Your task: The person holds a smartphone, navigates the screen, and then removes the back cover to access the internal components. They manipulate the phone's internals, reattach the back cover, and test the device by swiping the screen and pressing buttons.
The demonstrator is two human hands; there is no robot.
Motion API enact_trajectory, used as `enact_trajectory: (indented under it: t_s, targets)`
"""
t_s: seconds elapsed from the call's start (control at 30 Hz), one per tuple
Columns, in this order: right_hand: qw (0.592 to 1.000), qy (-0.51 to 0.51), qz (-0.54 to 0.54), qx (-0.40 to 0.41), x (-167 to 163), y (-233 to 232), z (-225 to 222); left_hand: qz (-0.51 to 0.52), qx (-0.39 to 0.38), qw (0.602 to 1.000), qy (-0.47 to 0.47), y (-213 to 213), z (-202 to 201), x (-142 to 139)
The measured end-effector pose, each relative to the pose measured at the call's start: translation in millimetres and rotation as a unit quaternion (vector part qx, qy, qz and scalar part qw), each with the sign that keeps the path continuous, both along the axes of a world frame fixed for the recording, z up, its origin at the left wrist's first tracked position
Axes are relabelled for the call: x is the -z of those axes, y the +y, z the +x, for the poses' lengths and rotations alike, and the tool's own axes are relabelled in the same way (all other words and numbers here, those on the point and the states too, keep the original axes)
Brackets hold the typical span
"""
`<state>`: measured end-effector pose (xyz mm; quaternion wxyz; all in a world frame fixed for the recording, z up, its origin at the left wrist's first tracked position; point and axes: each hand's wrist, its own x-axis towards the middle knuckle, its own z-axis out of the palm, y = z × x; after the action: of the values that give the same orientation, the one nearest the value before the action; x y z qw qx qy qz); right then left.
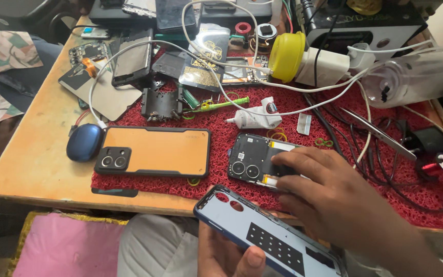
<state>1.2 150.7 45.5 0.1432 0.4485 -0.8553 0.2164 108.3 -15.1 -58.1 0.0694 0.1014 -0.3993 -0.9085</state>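
Blue-rimmed back cover point(270, 241) in left hand point(226, 256); right hand point(334, 200) on opened phone point(255, 161).

An opened phone point(255, 163) lies camera-up on the red mat, its blue back cover point(267, 236) held tilted nearby.

1. Soft, even daylight; shadows are faint.
2. Glare whitens the clear plastic bottle point(416, 74) up and right of the right hand point(334, 197).
3. Slight blur softens that hand; frame edges bend.
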Motion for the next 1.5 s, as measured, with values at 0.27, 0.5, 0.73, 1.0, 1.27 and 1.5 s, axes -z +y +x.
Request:
enact_trajectory:
  t_s: [0.27,0.5,0.73,1.0,1.27,1.5]
  targets:
    - [0.999,-0.025,-0.024,0.025,1,-3,3,0.009,0.019,1.0,-0.021,2,1,-7]
    - [0.981,-0.145,-0.115,0.055,0,-2,0,0.022,0.051,0.998,0.0,3,-10,-20]
    - [0.976,-0.182,-0.113,0.04,6,0,-7,0.036,0.087,0.995,0.02,3,-25,-24]
    - [0.975,-0.194,-0.108,-0.004,11,4,-11,0.007,0.061,0.998,0.008,2,-28,-29]
    - [0.975,-0.2,-0.095,0.009,8,3,-8,-0.005,0.048,0.998,-0.047,7,-24,-34]
    - [0.971,-0.223,-0.088,0.018,6,1,-8,0.04,0.04,0.998,0.021,14,-22,-30]
